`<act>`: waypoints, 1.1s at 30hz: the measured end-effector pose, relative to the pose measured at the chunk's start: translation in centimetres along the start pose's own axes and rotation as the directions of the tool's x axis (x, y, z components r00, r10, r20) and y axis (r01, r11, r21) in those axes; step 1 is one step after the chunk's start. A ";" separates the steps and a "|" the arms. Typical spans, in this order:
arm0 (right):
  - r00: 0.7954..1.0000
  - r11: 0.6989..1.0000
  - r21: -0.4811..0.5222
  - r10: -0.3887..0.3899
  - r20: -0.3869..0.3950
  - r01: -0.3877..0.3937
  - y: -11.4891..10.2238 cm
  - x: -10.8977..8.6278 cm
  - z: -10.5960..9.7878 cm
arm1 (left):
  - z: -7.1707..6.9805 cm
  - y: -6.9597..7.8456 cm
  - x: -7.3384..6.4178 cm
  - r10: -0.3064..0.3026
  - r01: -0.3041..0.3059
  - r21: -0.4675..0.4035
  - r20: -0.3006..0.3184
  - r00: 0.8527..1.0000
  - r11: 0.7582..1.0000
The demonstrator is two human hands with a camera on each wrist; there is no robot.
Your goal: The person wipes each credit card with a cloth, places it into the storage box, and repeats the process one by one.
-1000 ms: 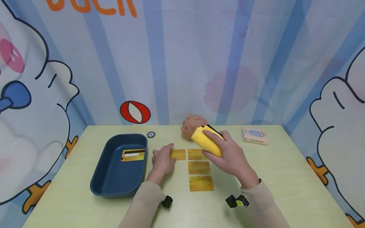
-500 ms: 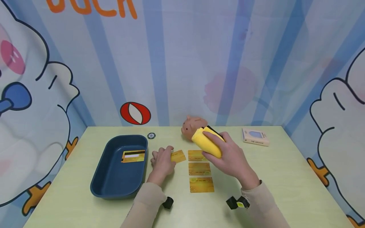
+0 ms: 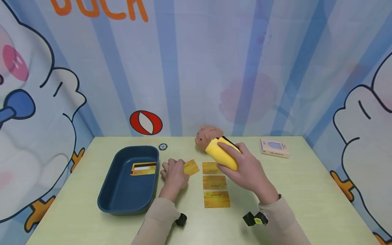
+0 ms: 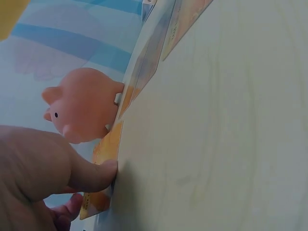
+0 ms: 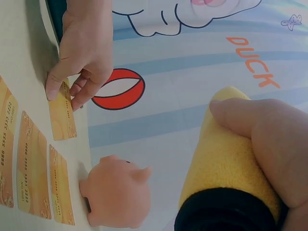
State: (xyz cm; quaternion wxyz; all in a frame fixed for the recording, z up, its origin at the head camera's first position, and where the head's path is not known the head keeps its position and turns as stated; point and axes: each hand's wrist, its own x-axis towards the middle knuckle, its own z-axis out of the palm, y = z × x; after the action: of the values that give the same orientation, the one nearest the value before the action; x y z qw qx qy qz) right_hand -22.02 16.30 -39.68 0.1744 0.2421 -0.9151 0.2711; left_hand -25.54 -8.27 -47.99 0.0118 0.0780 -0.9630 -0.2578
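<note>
My left hand (image 3: 174, 175) pinches a gold bank card (image 3: 192, 167) by its left end, just right of the blue tray. In the right wrist view, thumb and index finger hold opposite edges of this card (image 5: 62, 118), which lies slightly turned. My right hand (image 3: 246, 168) grips a fuzzy yellow roll (image 3: 218, 154) with a black end, raised above the table; what the roll is I cannot tell. Below it, three more gold cards, a far one (image 3: 209, 168), a middle one (image 3: 214, 182) and a near one (image 3: 217, 199), lie in a column.
The deep blue tray (image 3: 122, 195) stands at left with a gold card (image 3: 143, 169) in it, stripe side up. A round chip (image 3: 163, 146) lies behind. A pink piggy bank (image 3: 202, 139) and a small box (image 3: 274, 148) stand near the back edge, before a printed curtain.
My left fingers have closed on the card beside the column and turned it slightly, its right end tilting away. The right hand holds the yellow roll in the same place.
</note>
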 end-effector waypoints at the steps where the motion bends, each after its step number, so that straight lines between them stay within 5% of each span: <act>1: 1.000 1.000 -0.002 -0.001 -0.001 0.001 0.0 0.0 0.0 | 0.1 0.0 -0.1 0.000 0.000 0.001 -0.010 1.000 1.000; 11: 1.000 1.000 0.000 -0.004 -0.002 0.004 -0.1 0.1 -0.2 | 0.0 -0.1 -0.6 -0.009 0.009 0.013 -0.025 1.000 1.000; 18: 1.000 1.000 0.005 0.005 0.008 -0.005 -0.2 0.0 -0.2 | 0.0 -0.6 -0.6 0.083 -0.087 -0.072 -0.058 0.995 0.994; 27: 1.000 1.000 0.000 0.003 0.011 -0.003 -0.1 -0.1 0.0 | -1.7 -1.0 -1.0 0.220 -0.243 -0.304 -0.108 0.970 0.921; 33: 1.000 1.000 0.000 -0.008 0.011 0.008 0.0 -0.2 0.2 | -3.2 -0.8 -1.0 0.221 -0.213 -0.454 -0.035 0.975 0.865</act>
State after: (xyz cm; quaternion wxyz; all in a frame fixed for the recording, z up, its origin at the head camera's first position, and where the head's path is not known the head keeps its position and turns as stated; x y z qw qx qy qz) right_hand -21.94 16.22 -39.94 0.1705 0.2473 -0.9150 0.2692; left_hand -24.24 -10.41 -45.62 0.0497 -0.0381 -0.8786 -0.4735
